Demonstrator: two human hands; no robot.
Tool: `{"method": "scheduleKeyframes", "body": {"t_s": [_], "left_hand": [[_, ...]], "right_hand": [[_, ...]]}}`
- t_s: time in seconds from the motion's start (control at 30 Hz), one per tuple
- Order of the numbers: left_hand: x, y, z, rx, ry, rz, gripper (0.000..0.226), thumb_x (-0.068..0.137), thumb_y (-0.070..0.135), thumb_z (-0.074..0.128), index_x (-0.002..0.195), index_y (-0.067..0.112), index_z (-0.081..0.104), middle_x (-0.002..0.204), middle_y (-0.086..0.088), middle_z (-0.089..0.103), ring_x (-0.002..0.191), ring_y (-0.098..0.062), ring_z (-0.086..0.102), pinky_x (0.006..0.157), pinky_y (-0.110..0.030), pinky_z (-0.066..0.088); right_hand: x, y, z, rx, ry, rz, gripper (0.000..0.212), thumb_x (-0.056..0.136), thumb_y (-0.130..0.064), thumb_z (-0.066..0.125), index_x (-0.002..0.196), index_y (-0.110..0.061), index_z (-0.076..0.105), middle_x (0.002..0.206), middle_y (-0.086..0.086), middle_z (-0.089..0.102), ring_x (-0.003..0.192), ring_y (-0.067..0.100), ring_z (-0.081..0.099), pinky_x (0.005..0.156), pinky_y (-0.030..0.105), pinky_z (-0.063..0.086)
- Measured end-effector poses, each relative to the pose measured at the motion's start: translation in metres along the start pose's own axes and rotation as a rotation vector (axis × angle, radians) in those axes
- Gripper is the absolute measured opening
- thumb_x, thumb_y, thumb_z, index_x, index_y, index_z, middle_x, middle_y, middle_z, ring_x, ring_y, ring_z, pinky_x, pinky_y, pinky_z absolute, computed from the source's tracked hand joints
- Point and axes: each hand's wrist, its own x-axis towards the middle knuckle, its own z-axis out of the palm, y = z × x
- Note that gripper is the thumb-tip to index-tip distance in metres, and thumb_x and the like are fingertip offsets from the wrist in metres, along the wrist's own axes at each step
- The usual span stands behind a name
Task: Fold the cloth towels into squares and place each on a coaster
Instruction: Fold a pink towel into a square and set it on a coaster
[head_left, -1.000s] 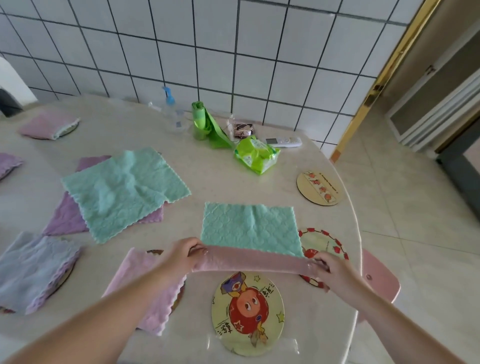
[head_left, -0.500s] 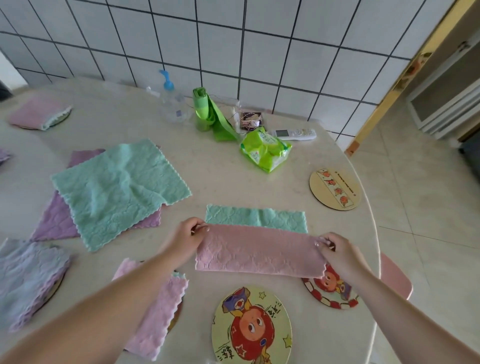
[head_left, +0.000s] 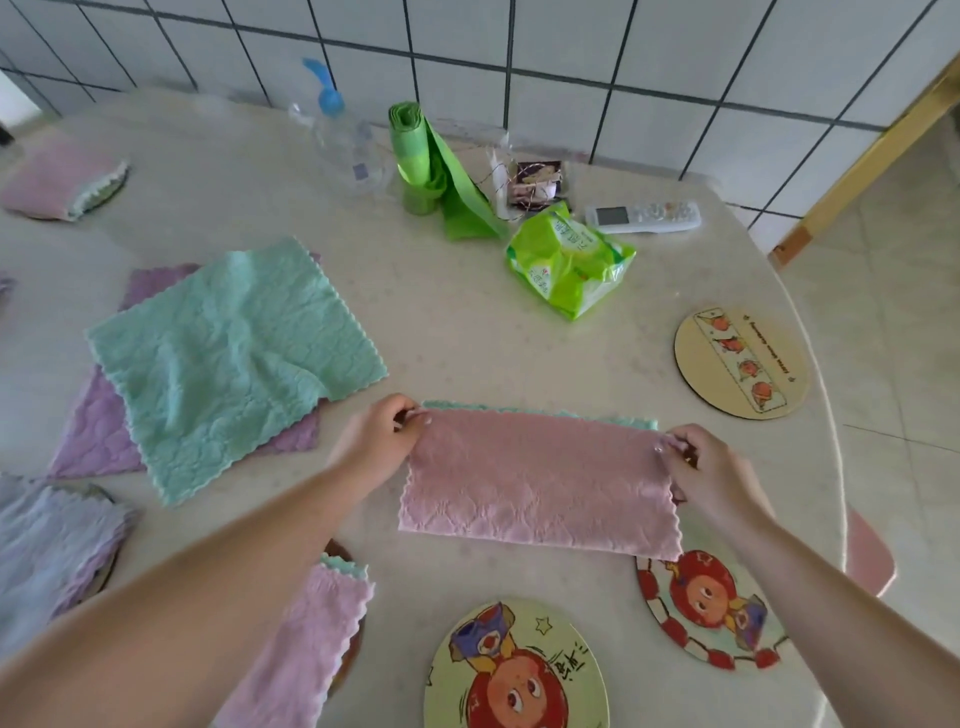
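A pink-and-mint towel (head_left: 535, 488) lies folded in half on the table, pink side up, a thin mint edge showing along its far side. My left hand (head_left: 379, 441) pinches its far left corner and my right hand (head_left: 696, 467) pinches its far right corner. Its near right corner overlaps a red cartoon coaster (head_left: 711, 608). A yellow-green cartoon coaster (head_left: 514, 670) lies bare at the front. A cream coaster (head_left: 737, 364) lies bare at the right. A folded pink towel (head_left: 306, 639) covers a coaster under my left forearm.
An unfolded mint towel (head_left: 228, 358) lies over a purple one (head_left: 93, 441) at the left. Folded towels sit on coasters at the near left (head_left: 47, 545) and far left (head_left: 57, 176). A pump bottle (head_left: 337, 135), green bag roll (head_left: 426, 161), wipes pack (head_left: 566, 260) and remote (head_left: 644, 215) stand at the back.
Both hands carried the towel's near edge over to its far edge, so the pink side now covers almost all the mint. The camera tilted down and closer.
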Motion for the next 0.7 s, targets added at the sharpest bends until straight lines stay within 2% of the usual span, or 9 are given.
{"method": "scheduleKeyframes", "body": {"t_s": [0.23, 0.37, 0.43, 0.53, 0.63, 0.7], "left_hand": [[0.010, 0.006, 0.004, 0.077, 0.020, -0.001, 0.017, 0.089, 0.032, 0.058, 0.083, 0.016, 0.060, 0.067, 0.000, 0.061, 0.062, -0.018, 0.055, 0.060, -0.033, 0.044], [0.012, 0.011, 0.003, 0.099, 0.004, -0.031, 0.019, 0.090, 0.033, 0.057, 0.084, 0.015, 0.060, 0.060, 0.004, 0.059, 0.060, -0.017, 0.055, 0.057, -0.030, 0.041], [0.012, 0.011, 0.004, 0.098, 0.013, -0.039, 0.019, 0.089, 0.033, 0.057, 0.087, 0.015, 0.060, 0.067, 0.003, 0.061, 0.066, -0.019, 0.057, 0.060, -0.031, 0.044], [0.005, 0.012, 0.008, 0.023, 0.116, -0.047, 0.026, 0.087, 0.031, 0.061, 0.107, 0.015, 0.056, 0.097, 0.000, 0.059, 0.085, -0.017, 0.058, 0.075, -0.034, 0.048], [-0.012, 0.017, 0.021, 0.109, 0.262, 0.186, 0.034, 0.085, 0.020, 0.063, 0.116, 0.010, 0.055, 0.117, -0.008, 0.053, 0.105, -0.024, 0.053, 0.089, -0.038, 0.044], [-0.027, 0.024, 0.037, 0.148, 0.187, 0.361, 0.034, 0.084, 0.016, 0.061, 0.117, 0.008, 0.057, 0.123, -0.010, 0.054, 0.114, -0.026, 0.050, 0.096, -0.040, 0.044]], "right_hand": [[0.011, 0.001, 0.003, -0.008, 0.018, 0.033, 0.007, 0.092, -0.028, 0.055, 0.090, -0.023, 0.060, 0.069, -0.001, 0.063, 0.057, 0.020, 0.060, 0.053, 0.032, 0.048], [0.014, 0.001, 0.006, -0.031, 0.037, 0.032, 0.012, 0.091, -0.028, 0.054, 0.098, -0.021, 0.061, 0.073, 0.000, 0.065, 0.057, 0.020, 0.059, 0.051, 0.030, 0.046], [0.014, 0.001, 0.007, -0.012, 0.062, 0.034, 0.018, 0.091, -0.030, 0.055, 0.105, -0.021, 0.059, 0.083, 0.000, 0.066, 0.061, 0.018, 0.060, 0.053, 0.028, 0.046], [0.007, -0.003, 0.010, 0.046, 0.175, 0.016, 0.028, 0.090, -0.027, 0.056, 0.117, -0.021, 0.053, 0.102, -0.003, 0.061, 0.065, 0.015, 0.056, 0.056, 0.029, 0.045], [-0.008, -0.016, 0.021, 0.021, 0.276, -0.114, 0.032, 0.087, -0.020, 0.059, 0.118, -0.019, 0.053, 0.117, -0.001, 0.053, 0.072, 0.011, 0.053, 0.062, 0.029, 0.047], [-0.022, -0.028, 0.037, -0.010, 0.214, -0.271, 0.032, 0.086, -0.014, 0.060, 0.118, -0.017, 0.056, 0.125, 0.000, 0.049, 0.096, 0.012, 0.056, 0.084, 0.033, 0.050]]}}
